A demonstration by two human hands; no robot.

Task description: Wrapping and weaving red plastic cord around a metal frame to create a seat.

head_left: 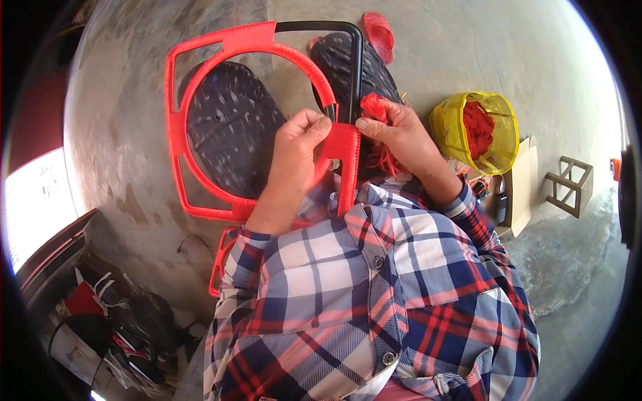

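Observation:
A squarish frame with a round ring inside (pixel 175 130) lies over my knees. Red cord is wound tightly round most of it, while its upper right corner and side show bare black tube (pixel 356 67). My left hand (pixel 297 147) is closed, pinching the frame between thumb and fingers beside the wide red band that joins ring and side. In my right hand (pixel 406 137) a small bundle of red cord (pixel 373 105) is gripped, its thumb tip at the edge of that band. Loose red strands (pixel 384 160) hang below the right hand.
At the right stands a yellow mesh basket (pixel 446 127) with red material in it, beside an open cardboard box (pixel 523 190). Further right is a small wooden stool (pixel 568 187). A red slipper (pixel 379 37) lies ahead. Mixed clutter (pixel 134 321) fills the lower left.

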